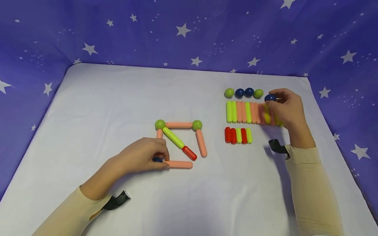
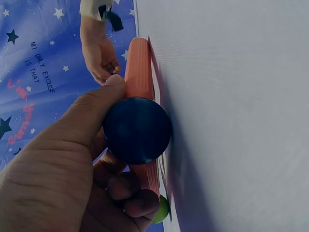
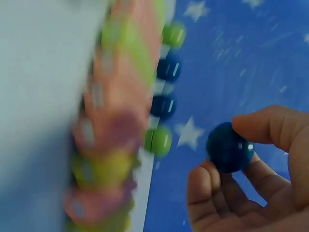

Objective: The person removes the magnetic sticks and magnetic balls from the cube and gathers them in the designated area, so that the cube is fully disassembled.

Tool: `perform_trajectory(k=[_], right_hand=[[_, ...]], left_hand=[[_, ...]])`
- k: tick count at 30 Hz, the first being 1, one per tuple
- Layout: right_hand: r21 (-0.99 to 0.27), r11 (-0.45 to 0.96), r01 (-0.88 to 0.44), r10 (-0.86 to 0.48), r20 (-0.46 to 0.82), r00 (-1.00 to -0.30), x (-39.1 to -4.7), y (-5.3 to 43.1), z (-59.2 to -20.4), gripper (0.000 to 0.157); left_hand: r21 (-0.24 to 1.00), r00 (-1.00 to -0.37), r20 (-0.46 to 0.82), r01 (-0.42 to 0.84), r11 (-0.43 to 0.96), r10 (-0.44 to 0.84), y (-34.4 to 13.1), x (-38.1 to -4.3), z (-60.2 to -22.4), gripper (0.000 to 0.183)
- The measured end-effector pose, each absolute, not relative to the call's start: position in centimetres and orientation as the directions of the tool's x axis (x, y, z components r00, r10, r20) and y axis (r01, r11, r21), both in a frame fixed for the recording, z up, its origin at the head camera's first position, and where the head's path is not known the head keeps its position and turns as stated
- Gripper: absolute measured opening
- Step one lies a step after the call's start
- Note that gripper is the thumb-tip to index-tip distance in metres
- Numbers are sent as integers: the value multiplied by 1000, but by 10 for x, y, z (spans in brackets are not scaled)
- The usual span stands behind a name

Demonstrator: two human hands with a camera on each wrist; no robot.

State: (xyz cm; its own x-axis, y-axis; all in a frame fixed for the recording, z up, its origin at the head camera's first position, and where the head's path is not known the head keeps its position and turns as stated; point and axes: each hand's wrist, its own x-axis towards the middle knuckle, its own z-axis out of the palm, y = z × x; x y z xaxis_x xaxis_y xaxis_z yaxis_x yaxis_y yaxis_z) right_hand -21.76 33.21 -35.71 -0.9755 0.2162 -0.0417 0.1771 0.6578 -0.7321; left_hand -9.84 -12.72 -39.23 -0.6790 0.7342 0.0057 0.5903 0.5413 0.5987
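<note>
My left hand (image 1: 141,155) pinches the left end of a pink stick (image 1: 181,164), thumb on its near side. A dark blue ball (image 2: 137,130) sits at that end, partly covered by the fingers in the head view. Behind it, another pink stick (image 1: 159,133) runs back to a green ball (image 1: 160,124). Over the right end of the stick row, my right hand (image 1: 289,108) holds a second blue ball (image 3: 229,147) between thumb and fingers, raised above the table. A yellow-green stick (image 1: 173,137) with a short red stick (image 1: 189,153) slants from the green ball.
A pink stick (image 1: 178,125) joins the green ball to another green ball (image 1: 197,125), from which a pink stick (image 1: 201,143) points forward. At right lie a row of green and blue balls (image 1: 240,93), long sticks (image 1: 243,112) and short sticks (image 1: 239,135). Starry cloth (image 1: 183,39) surrounds the white table.
</note>
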Motion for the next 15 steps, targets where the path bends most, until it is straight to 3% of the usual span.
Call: perform_trajectory(k=[10,15], right_hand=[[-469,846,252,111,-309,-945,-284,370,-360,56],[-362,900,243,98,-376,-921,-299,368,-366,52]], left_hand=[[593,-687,-3,584,554,726,-131,-96,-390,15],[594,-685,19,593,543,728,-126,-98,-394,16]])
